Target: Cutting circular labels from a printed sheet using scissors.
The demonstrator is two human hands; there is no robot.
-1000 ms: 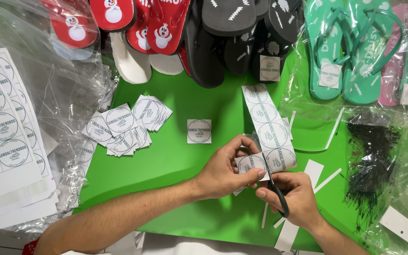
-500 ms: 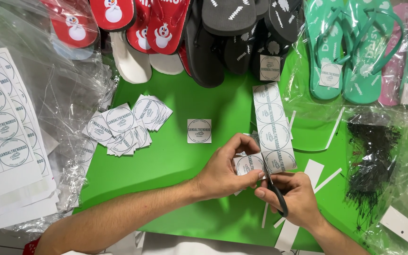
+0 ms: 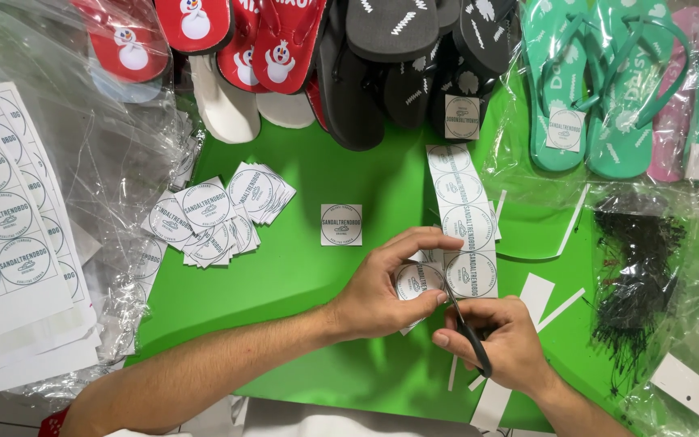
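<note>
I see the left hand (image 3: 378, 295) pinching the strip (image 3: 461, 218) of round labels at its near end, thumb and fingers closed on it. The right hand (image 3: 503, 340) is wrapped around the scissors (image 3: 467, 328), whose blades meet the strip's near end. The strip lies on the green mat (image 3: 309, 283). A single label (image 3: 341, 224) sits left of the strip; a pile (image 3: 216, 214) of cut labels is farther left. Flip-flops (image 3: 414, 57) lie beyond the strip.
</note>
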